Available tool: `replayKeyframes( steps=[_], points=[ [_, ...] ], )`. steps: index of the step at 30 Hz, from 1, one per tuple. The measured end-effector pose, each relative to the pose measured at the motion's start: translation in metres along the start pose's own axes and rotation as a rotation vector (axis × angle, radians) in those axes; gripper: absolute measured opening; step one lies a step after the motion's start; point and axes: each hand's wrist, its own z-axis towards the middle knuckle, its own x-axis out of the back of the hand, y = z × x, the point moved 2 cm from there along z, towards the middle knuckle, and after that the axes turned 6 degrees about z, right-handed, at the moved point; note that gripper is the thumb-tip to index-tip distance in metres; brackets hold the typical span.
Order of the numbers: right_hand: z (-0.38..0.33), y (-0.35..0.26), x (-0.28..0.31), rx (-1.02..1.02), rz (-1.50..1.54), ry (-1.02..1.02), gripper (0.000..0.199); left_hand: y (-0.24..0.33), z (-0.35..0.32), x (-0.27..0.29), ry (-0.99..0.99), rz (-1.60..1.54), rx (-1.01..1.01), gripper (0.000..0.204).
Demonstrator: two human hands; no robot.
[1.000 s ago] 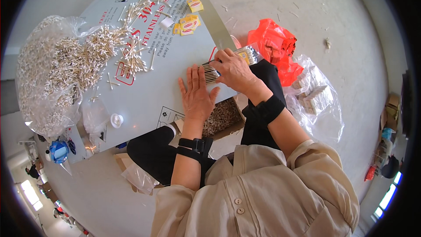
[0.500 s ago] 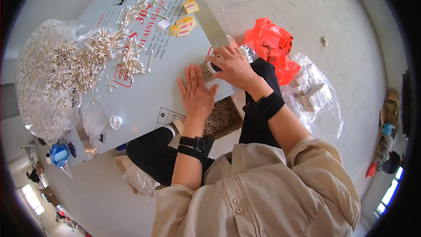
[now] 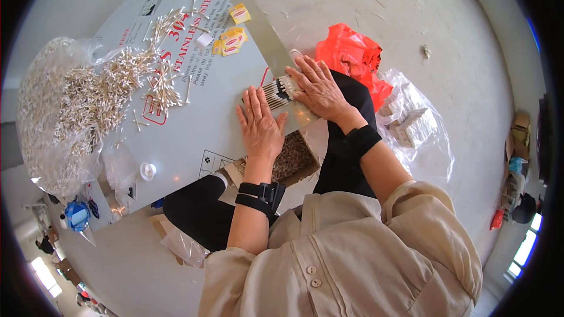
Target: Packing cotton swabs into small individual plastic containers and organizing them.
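Note:
Between my two hands a flat row of cotton swabs (image 3: 272, 97) lies on the sheet-covered table, with a dark patch across it and white tips toward the right. My left hand (image 3: 261, 129) rests by the row's left end, fingers stretched out. My right hand (image 3: 322, 93) lies at the right end with its fingers extended, touching the swabs near the white tips. Neither hand wraps around the swabs. The underside of the row is hidden.
A big clear bag (image 3: 44, 100) spills loose swabs (image 3: 97, 91) over the table's left side. Yellow packets (image 3: 230, 41) and a white round container (image 3: 148, 171) stand there too. An open cardboard box (image 3: 305, 170) sits below the edge. Right lie a red bag (image 3: 348, 50) and a clear bag of packs (image 3: 414, 123).
My right hand has drawn back from over the swabs to their right end, uncovering the dark patch. The white tips now lie closer to my left hand. The view has shifted slightly.

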Motion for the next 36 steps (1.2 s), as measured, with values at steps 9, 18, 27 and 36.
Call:
replayKeyframes(
  steps=[9,18,27,36],
  points=[
    [-0.001,0.005,-0.004,0.006,0.102,0.016,0.062,0.015,0.005,-0.002,0.02,0.009,-0.003,0.084],
    [-0.001,0.0,0.004,0.015,0.091,0.023,0.083,0.015,0.006,-0.004,0.064,-0.002,-0.006,0.082],
    [-0.001,0.003,0.003,0.032,0.145,0.008,0.086,0.023,0.01,-0.003,0.062,-0.032,0.008,0.081],
    [0.0,0.002,0.004,0.031,0.144,0.014,0.085,0.017,0.01,-0.004,0.1,-0.085,0.028,0.074]
  ],
)
